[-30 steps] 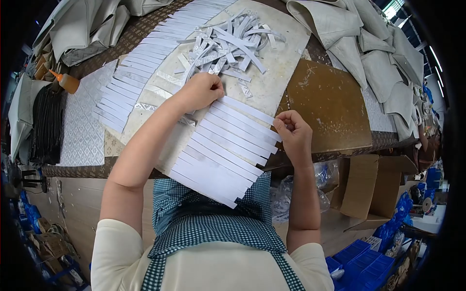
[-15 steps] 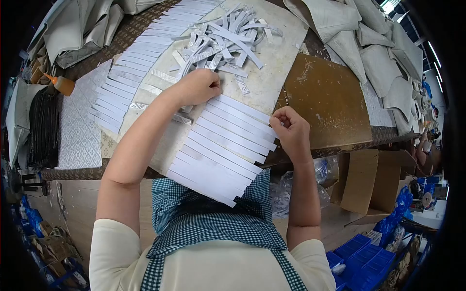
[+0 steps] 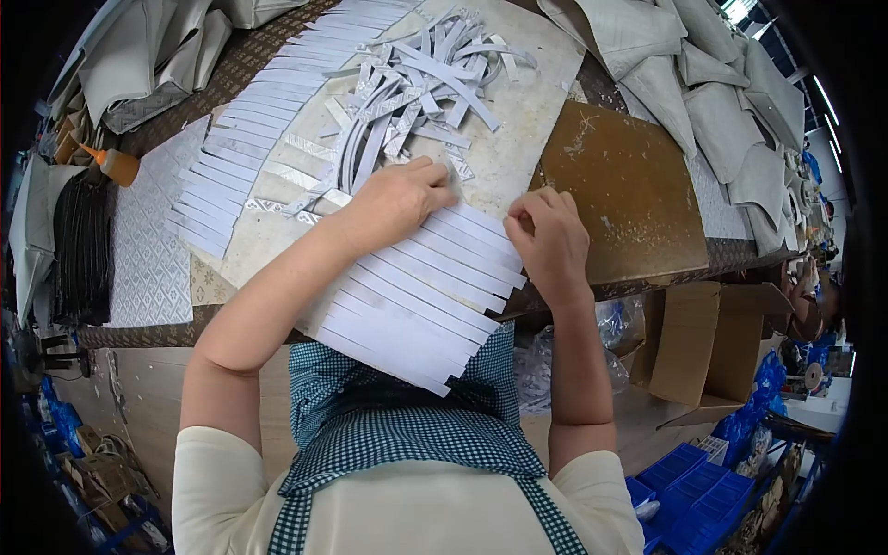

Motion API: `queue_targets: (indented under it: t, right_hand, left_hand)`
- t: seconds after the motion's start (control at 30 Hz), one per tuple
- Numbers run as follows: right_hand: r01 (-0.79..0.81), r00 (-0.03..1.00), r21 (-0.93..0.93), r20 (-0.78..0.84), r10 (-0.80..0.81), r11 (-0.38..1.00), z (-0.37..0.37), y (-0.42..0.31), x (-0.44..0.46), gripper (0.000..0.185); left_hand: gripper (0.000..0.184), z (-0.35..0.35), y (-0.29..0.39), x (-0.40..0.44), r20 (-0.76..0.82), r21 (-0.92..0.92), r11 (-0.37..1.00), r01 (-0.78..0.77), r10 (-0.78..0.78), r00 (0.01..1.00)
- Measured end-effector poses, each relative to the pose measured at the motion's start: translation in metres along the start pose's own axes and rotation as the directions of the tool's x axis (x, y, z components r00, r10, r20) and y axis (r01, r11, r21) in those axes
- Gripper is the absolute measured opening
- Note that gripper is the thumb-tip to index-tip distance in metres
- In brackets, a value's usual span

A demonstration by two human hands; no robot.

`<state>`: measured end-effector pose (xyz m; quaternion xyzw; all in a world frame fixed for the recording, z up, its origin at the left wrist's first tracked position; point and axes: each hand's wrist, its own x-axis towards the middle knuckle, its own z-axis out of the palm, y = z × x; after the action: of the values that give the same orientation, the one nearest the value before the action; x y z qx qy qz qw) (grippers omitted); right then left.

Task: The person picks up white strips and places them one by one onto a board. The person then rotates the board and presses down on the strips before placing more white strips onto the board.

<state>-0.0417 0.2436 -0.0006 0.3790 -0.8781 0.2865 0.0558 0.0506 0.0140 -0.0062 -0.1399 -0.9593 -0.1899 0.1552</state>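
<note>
White strips lie side by side in a slanted row over the front edge of a pale board, their right ends uneven. My left hand is closed at the upper left of this row, thumb and fingers together; whatever it pinches is hidden. At the upper right ends of the strips, my right hand is closed in a pinch. What it holds, if anything, is too small to make out. Beyond my left hand is a loose heap of patterned white and silver strips.
A longer row of white strips runs along the left. An orange-tipped glue bottle lies beyond it. On the right are a brown board and folded grey-white pieces. An open cardboard box stands below the table edge.
My left hand has moved right and slightly toward me, over the upper part of the row. My right hand has shifted a little left and up. The row of strips stays in place.
</note>
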Motion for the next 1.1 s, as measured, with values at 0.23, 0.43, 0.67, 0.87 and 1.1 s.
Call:
queue_targets:
  t: [0.23, 0.43, 0.67, 0.87, 1.1]
  right_hand:
    - [-0.010, 0.997, -0.010, 0.080, 0.011, 1.000, 0.044, -0.018, 0.063, 0.018]
    - [-0.031, 0.995, 0.007, 0.092, 0.030, 0.999, 0.045, -0.004, 0.068, 0.011]
    - [-0.067, 0.997, 0.114, 0.034, 0.064, 0.991, 0.014, -0.002, 0.045, 0.014]
    - [0.032, 0.998, 0.113, 0.052, -0.038, 0.993, 0.034, -0.017, 0.059, 0.021]
    - [-0.043, 0.999, 0.012, 0.012, 0.043, 0.999, 0.047, 0.006, 0.068, 0.013]
  left_hand:
    - [0.016, 0.000, 0.001, -0.003, -0.048, -0.139, 0.985, 0.103, -0.110, 0.993]
    - [0.021, 0.010, -0.025, 0.008, -0.177, -0.147, 0.964, 0.221, -0.245, 0.953]
    - [0.032, 0.007, -0.033, 0.021, -0.121, -0.143, 0.928, 0.343, -0.361, 0.925]
    - [0.037, 0.012, -0.038, 0.022, -0.147, -0.165, 0.921, 0.352, -0.376, 0.915]
    - [0.040, 0.003, -0.039, 0.023, -0.134, -0.259, 0.890, 0.376, -0.419, 0.898]
